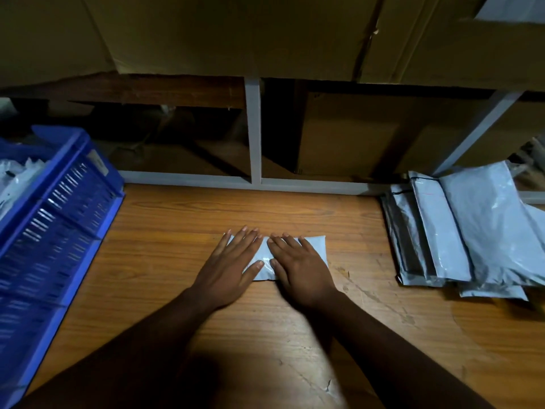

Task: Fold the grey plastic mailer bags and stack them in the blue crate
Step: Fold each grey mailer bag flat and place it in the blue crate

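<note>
- head view: a folded grey mailer bag point(317, 246) lay flat at the middle of the wooden bench point(182, 219).
- the left hand point(228, 265) and the right hand point(298, 265) pressed down on it side by side, fingers straight and spread, each grip flat and curled round nothing.
- the blue crate point(56, 208) stood at the left edge, pale bags inside.
- a pile of unfolded grey mailers point(460, 228) lay at the far right, well apart from the hands.
- cardboard boxes point(236, 33) sat on the shelf beyond.
</note>
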